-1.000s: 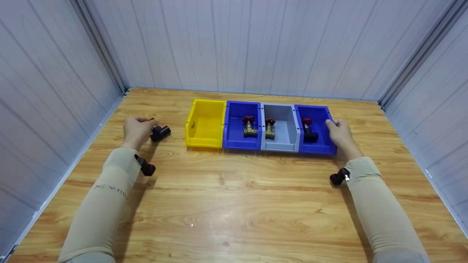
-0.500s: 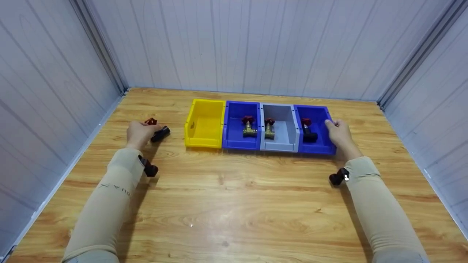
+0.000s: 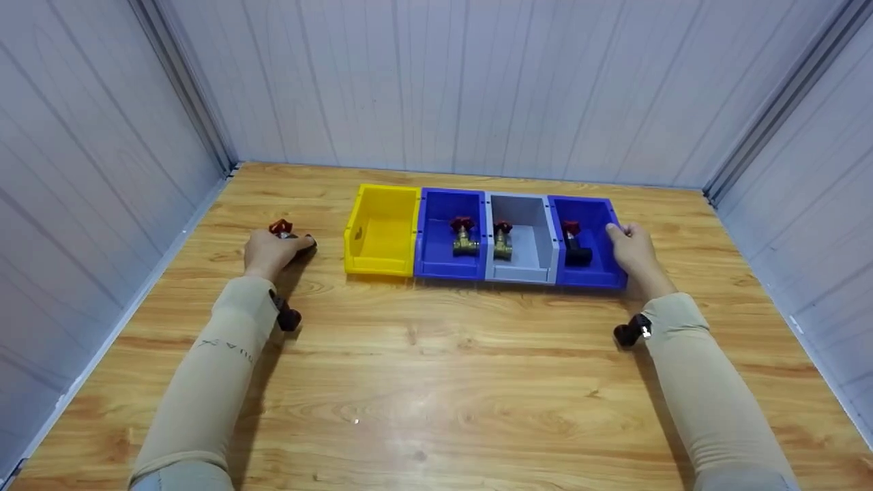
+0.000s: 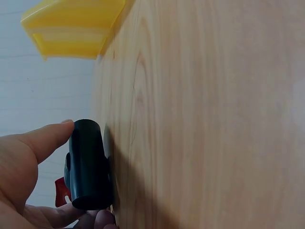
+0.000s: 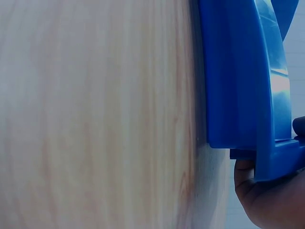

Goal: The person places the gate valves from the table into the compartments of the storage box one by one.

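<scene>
My left hand (image 3: pixel 267 254) is at the left of the table, holding a black valve (image 4: pixel 88 164) with a red handwheel (image 3: pixel 280 226). In the left wrist view the thumb presses one end of its black tube body and the fingers reach the other end, close by the tabletop. My right hand (image 3: pixel 634 251) grips the outer side wall of the right-hand blue bin (image 3: pixel 600 279), thumb over the rim and fingers beneath it. Inside that bin lies another black valve (image 3: pixel 578 256) with a red handwheel.
Left of the gripped bin, joined in a row, come a grey bin (image 3: pixel 535 274), a second blue bin (image 3: pixel 436 269) and a yellow bin (image 3: pixel 378 266). Brass valves (image 3: pixel 466 244) with red handwheels lie in the grey and second blue bins. Panel walls (image 3: pixel 436 88) enclose the wooden table (image 3: pixel 423 368).
My left hand has shifted slightly right and turned, from the valve's handwheel end to its black tube body, leaving the red handwheel in sight. The right hand stays on the bin.
</scene>
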